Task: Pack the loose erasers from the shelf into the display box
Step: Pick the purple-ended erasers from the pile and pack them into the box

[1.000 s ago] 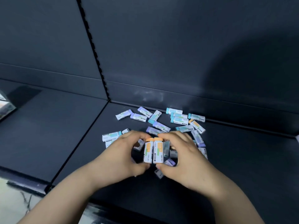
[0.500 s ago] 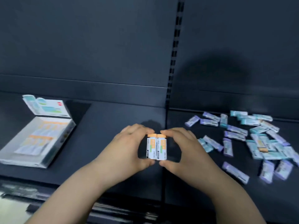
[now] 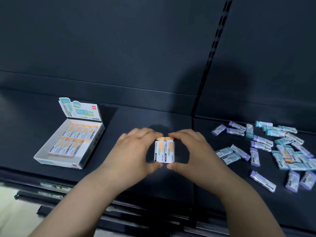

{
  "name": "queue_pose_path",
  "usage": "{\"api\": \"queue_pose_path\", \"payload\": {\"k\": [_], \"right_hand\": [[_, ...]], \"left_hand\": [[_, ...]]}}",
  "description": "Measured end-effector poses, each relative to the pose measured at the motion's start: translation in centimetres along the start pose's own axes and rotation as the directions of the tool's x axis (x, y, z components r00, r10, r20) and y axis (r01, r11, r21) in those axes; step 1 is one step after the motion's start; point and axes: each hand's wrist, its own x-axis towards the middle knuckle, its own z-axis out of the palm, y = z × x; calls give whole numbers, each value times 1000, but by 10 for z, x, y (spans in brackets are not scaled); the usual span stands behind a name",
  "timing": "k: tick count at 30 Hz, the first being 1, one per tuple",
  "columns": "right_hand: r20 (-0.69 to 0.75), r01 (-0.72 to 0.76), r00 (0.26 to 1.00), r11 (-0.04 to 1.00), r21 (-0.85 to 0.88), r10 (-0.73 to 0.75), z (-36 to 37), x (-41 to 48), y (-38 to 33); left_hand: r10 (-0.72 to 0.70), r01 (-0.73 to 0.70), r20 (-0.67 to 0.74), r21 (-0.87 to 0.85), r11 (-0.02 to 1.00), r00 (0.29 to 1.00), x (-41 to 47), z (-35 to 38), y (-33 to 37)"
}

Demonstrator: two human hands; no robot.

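- Two white erasers with orange tops [image 3: 164, 151] stand side by side, long way up and down, pinched between both hands above the dark shelf [image 3: 145, 117].
- The left hand [image 3: 135, 151] grips one side, the right hand [image 3: 193, 151] grips the other.
- The white cardboard display box [image 3: 42, 155] lies off to the left, nearer the left hand, with orange erasers already inside.
- Many loose purple and teal erasers [image 3: 273, 147] lie on the right.

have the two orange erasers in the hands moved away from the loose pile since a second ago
Yes. The two orange erasers, pinched between the left hand and right hand, were over the loose pile; now they are left of it, nearer the display box.
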Motion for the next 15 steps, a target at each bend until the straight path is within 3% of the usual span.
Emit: {"api": "queue_pose_path", "payload": {"k": [15], "right_hand": [[20,29,999,1000,-2,-29,43,36,-47]], "left_hand": [[20,-15,-35,131,991,999,-20,-29,-58]]}}
